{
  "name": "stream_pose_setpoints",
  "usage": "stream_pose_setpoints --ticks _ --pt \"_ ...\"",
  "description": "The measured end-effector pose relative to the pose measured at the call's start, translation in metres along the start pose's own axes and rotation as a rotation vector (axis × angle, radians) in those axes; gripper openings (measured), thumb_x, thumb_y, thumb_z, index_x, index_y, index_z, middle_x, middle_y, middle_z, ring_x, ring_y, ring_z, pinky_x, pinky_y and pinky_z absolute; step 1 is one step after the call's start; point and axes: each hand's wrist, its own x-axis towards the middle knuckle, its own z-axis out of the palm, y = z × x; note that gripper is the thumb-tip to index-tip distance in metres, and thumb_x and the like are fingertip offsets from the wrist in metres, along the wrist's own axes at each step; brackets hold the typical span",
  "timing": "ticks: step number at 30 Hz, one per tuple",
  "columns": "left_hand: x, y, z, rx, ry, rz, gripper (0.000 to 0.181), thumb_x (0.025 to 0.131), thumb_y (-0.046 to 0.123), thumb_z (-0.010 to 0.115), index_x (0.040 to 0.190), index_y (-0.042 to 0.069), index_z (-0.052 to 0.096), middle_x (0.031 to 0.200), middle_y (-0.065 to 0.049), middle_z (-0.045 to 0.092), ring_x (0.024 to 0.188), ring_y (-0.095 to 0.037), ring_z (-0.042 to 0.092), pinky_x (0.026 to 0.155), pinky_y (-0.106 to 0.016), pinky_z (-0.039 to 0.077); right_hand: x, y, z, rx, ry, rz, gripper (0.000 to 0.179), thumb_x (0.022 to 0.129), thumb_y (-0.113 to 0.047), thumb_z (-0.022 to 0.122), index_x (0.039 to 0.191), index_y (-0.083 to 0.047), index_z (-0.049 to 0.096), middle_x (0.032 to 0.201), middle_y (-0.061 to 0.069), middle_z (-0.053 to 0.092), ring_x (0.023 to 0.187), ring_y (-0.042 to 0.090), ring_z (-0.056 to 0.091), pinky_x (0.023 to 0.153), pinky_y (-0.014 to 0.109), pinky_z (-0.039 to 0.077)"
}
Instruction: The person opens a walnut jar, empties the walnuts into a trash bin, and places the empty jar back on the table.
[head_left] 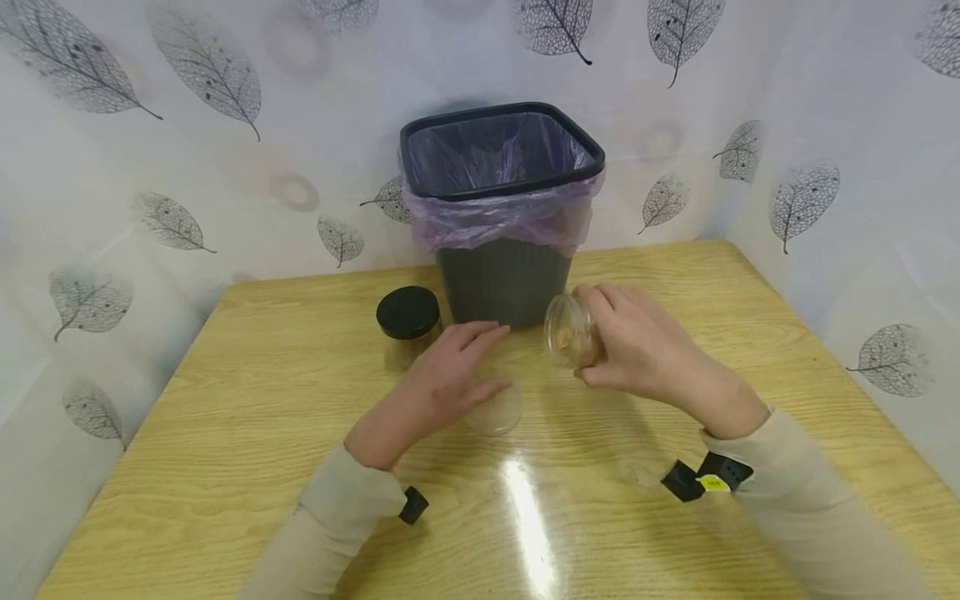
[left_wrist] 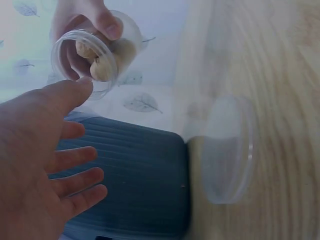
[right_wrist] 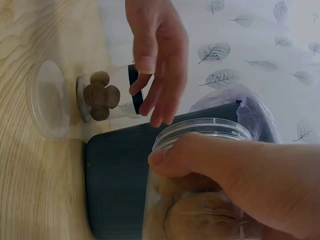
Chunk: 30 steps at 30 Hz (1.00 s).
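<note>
My right hand point(head_left: 641, 342) grips a clear jar point(head_left: 561, 329), tilted with its uncovered mouth toward the left. Inside are several tan walnuts point(right_wrist: 200, 220), partly hidden by the fingers. My left hand point(head_left: 442, 387) is held over the table with its fingers loosely extended and nothing in them. Below it a round clear lid point(head_left: 498, 414) lies flat on the wood. In the left wrist view the left thumb overlaps the jar's rim; I cannot tell whether they touch.
A dark bin point(head_left: 506, 279) with a purple liner point(head_left: 498, 218) stands at the back of the wooden table point(head_left: 285, 400). Left of it is a clear jar with a black lid point(head_left: 408, 312), holding several brown round things point(right_wrist: 100, 97). Leaf-patterned cloth point(head_left: 300, 150) hangs behind.
</note>
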Motion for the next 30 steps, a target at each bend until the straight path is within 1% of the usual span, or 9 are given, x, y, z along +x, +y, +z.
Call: stream_pose_setpoints --ticks 4,7,10,14,16,19,25,28,30 --pt "0.004 0.001 -0.014 0.008 0.071 -0.001 0.061 0.093 0.032 0.070 0.145 0.006 0.049 0.142 -0.015 0.053 0.129 -0.032 0.052 0.107 -0.044 0.047 0.005 0.002 -0.006 0.011 0.008 -0.007 0.084 0.055 -0.029 0.088 0.124 0.003 0.052 0.105 0.017 0.064 0.093 0.035 0.062 0.081 0.049 0.054" --pt "0.006 0.000 -0.026 -0.015 0.141 -0.010 0.059 0.094 0.029 0.070 0.144 0.006 0.050 0.142 -0.015 0.053 0.129 -0.032 0.052 0.107 -0.045 0.047 0.010 0.003 -0.014 0.025 0.003 -0.002 0.084 0.056 -0.029 0.088 0.125 0.004 0.052 0.105 0.017 0.064 0.091 0.033 0.063 0.079 0.048 0.055" --pt "0.007 -0.002 -0.037 -0.041 0.208 -0.015 0.055 0.095 0.028 0.068 0.143 0.005 0.051 0.141 -0.015 0.054 0.130 -0.031 0.051 0.108 -0.045 0.046 0.014 0.003 -0.023 0.028 -0.006 0.012 0.084 0.058 -0.030 0.088 0.127 0.004 0.051 0.109 0.019 0.064 0.092 0.034 0.064 0.080 0.048 0.056" --pt "0.009 -0.005 -0.050 -0.075 0.288 0.002 0.052 0.095 0.024 0.067 0.142 0.004 0.053 0.137 -0.016 0.056 0.128 -0.031 0.052 0.108 -0.044 0.045 0.020 0.006 -0.034 0.024 0.003 0.002 0.085 0.059 -0.030 0.088 0.128 0.005 0.050 0.110 0.021 0.063 0.094 0.035 0.063 0.080 0.049 0.055" --pt "0.011 -0.005 -0.056 -0.091 0.324 0.015 0.051 0.095 0.022 0.067 0.140 0.003 0.054 0.134 -0.017 0.058 0.125 -0.031 0.055 0.107 -0.043 0.046 0.023 0.007 -0.040 0.023 0.005 -0.008 0.086 0.060 -0.028 0.087 0.129 0.006 0.050 0.109 0.021 0.062 0.094 0.035 0.062 0.080 0.049 0.055" --pt "0.016 -0.005 -0.065 -0.095 0.357 0.033 0.049 0.095 0.019 0.066 0.140 0.002 0.054 0.130 -0.017 0.059 0.123 -0.030 0.056 0.106 -0.042 0.047 0.027 0.009 -0.048 0.021 0.000 -0.017 0.087 0.061 -0.026 0.087 0.131 0.008 0.048 0.110 0.023 0.062 0.095 0.037 0.061 0.081 0.051 0.054" --pt "0.030 -0.003 -0.088 -0.045 0.408 0.069 0.045 0.095 0.014 0.064 0.137 0.000 0.056 0.128 -0.019 0.059 0.122 -0.033 0.053 0.108 -0.043 0.044 0.035 0.009 -0.066 0.042 -0.044 0.023 0.090 0.065 -0.029 0.087 0.136 0.007 0.046 0.117 0.024 0.060 0.103 0.037 0.059 0.089 0.052 0.052" --pt "0.038 -0.003 -0.099 0.007 0.449 0.089 0.041 0.096 0.012 0.063 0.134 -0.001 0.058 0.122 -0.020 0.060 0.117 -0.034 0.054 0.104 -0.043 0.045 0.039 0.008 -0.075 0.037 -0.061 0.043 0.091 0.066 -0.031 0.087 0.138 0.006 0.044 0.121 0.024 0.059 0.106 0.037 0.059 0.090 0.052 0.052" --pt "0.042 -0.003 -0.105 0.039 0.477 0.099 0.038 0.096 0.012 0.061 0.132 -0.001 0.059 0.118 -0.020 0.061 0.111 -0.035 0.054 0.099 -0.043 0.046 0.042 0.007 -0.081 0.034 -0.071 0.054 0.094 0.066 -0.032 0.087 0.139 0.006 0.042 0.122 0.025 0.058 0.107 0.038 0.059 0.089 0.054 0.053"
